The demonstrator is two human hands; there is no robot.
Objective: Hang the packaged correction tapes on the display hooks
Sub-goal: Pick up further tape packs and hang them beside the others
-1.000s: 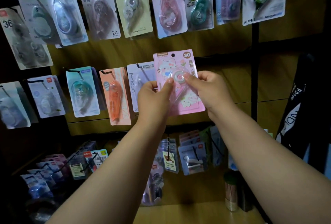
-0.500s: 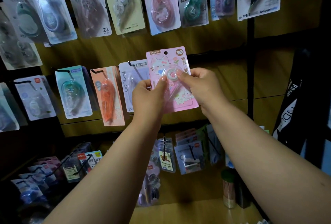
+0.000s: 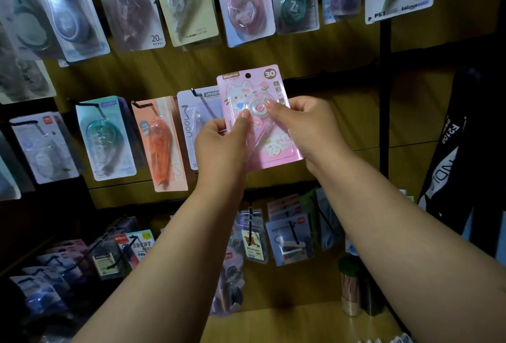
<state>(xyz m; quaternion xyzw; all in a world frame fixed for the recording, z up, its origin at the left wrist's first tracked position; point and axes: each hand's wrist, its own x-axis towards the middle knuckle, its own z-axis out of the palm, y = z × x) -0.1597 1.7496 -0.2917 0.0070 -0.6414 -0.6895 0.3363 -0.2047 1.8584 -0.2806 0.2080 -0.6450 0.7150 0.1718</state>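
Both hands pinch pink pack (image 3: 258, 120): left hand (image 3: 219, 145) at left edge, right hand (image 3: 309, 129) at right. Step: positioning. Next: line hang hole (image 3: 248, 76) onto free hook.

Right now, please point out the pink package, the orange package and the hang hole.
pink package (image 3: 276, 148), head view, lower part of its card.
orange package (image 3: 161, 145), head view, middle of the orange tape.
hang hole (image 3: 248, 75), head view, top of the pink card.

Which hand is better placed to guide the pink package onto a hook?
Probably the right hand: it grips the pink package higher, nearer its hang hole. The left hand holds the lower left edge.
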